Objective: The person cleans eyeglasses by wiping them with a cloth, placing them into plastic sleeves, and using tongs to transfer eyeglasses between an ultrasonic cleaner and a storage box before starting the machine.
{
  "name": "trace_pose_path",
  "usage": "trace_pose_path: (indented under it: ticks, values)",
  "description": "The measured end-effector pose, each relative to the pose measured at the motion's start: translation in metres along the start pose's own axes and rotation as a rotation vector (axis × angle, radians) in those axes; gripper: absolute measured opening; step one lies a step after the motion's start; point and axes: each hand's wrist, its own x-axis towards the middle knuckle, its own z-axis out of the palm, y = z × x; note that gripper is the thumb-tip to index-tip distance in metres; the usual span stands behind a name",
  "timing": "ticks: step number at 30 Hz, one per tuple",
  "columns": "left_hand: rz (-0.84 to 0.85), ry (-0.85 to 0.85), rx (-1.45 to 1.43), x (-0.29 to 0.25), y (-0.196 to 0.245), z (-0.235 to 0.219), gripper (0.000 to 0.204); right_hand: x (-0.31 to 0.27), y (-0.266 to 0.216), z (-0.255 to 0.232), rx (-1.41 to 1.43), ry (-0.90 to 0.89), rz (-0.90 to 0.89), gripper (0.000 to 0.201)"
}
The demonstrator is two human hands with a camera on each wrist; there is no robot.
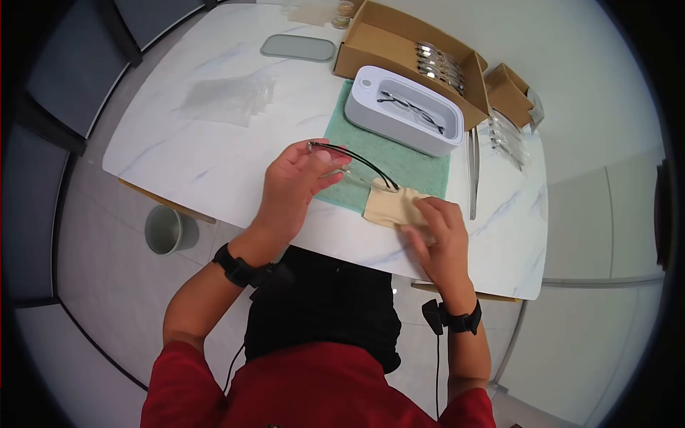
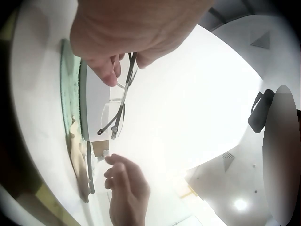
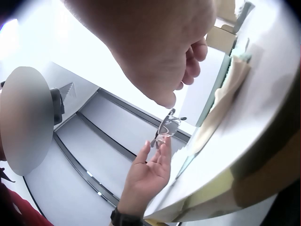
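Observation:
My left hand (image 1: 314,171) pinches a pair of rimless glasses (image 1: 354,165) with thin black temples and holds them above the green mat (image 1: 421,170). In the left wrist view the glasses (image 2: 118,110) hang below the left hand's fingers (image 2: 107,74). My right hand (image 1: 427,220) rests with loosely curled fingers on a beige cloth (image 1: 389,207) that lies at the mat's near corner. The right wrist view has the right hand (image 3: 181,80) up close, the glasses (image 3: 167,127) beyond it, the left hand (image 3: 150,172) and the cloth (image 3: 225,94).
A white cleaning tub (image 1: 399,118) with another pair of glasses inside stands on the mat. Behind it is a cardboard box (image 1: 371,36) of glasses. Long tweezers (image 1: 473,171), plastic bags (image 1: 228,96) and a grey lid (image 1: 297,48) lie on the marble table (image 1: 185,164). A bin (image 1: 168,230) stands on the floor.

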Motion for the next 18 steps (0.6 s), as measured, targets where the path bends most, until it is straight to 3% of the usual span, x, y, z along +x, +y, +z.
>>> trace_pose_path:
  ticks: [5, 9, 11, 12, 14, 15, 18]
  values:
    - [0.065, -0.057, 0.014, -0.004, 0.0, 0.0, 0.03, 0.0, 0.005, 0.009, -0.082, -0.148, -0.038, 0.029]
    - [0.075, -0.072, 0.007, -0.009, 0.001, -0.003, 0.029, 0.0, 0.01, 0.011, -0.08, -0.112, -0.087, 0.023]
    - [0.08, -0.066, 0.0, -0.01, 0.001, -0.004, 0.028, -0.002, 0.011, 0.008, 0.102, -0.057, 0.117, 0.014]
    - [0.043, -0.04, -0.057, -0.01, 0.001, -0.005, 0.027, -0.005, 0.013, 0.006, 0.103, -0.058, 0.115, 0.014]
    - [0.007, -0.015, -0.114, -0.009, -0.003, -0.003, 0.026, -0.008, 0.016, 0.002, 0.627, 0.069, 0.536, 0.008]
    - [-0.026, 0.016, -0.181, -0.007, -0.005, 0.0, 0.026, -0.008, 0.014, -0.001, 0.624, 0.072, 0.537, 0.008]
    - [-0.071, 0.04, -0.289, -0.006, -0.008, 0.015, 0.025, 0.003, -0.011, -0.006, 0.93, 0.319, 0.586, 0.012]
